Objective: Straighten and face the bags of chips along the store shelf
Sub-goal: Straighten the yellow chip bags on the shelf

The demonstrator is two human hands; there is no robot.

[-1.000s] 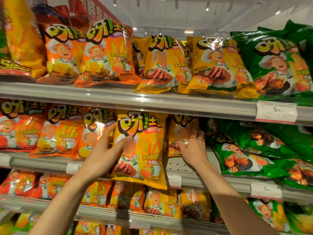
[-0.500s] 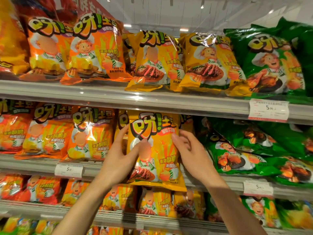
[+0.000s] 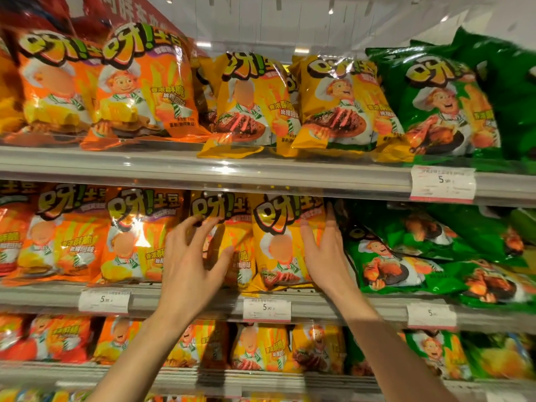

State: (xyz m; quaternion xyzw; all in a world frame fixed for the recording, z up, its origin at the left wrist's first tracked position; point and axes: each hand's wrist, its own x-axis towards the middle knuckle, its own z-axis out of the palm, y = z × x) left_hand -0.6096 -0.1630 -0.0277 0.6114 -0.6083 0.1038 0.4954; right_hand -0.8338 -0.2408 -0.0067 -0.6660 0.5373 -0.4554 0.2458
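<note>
On the middle shelf (image 3: 203, 303) two yellow chip bags stand upright side by side, facing out. My right hand (image 3: 326, 253) lies flat, fingers together, against the right edge of the right yellow bag (image 3: 278, 242). My left hand (image 3: 188, 265) hovers with fingers spread in front of the left yellow bag (image 3: 223, 210), fingertips at its upper part, holding nothing. Orange bags (image 3: 72, 239) stand to the left. Green bags (image 3: 420, 256) lie tilted and slumped to the right.
The upper shelf (image 3: 261, 172) carries orange, yellow and green bags (image 3: 441, 103) leaning forward over its lip. The lower shelf holds more bags (image 3: 261, 346). White price tags (image 3: 266, 309) hang on the shelf rails.
The yellow bag held out in front of the shelf now stands back in the row. My left hand has let go of it and opened. My right hand has slid to its right edge.
</note>
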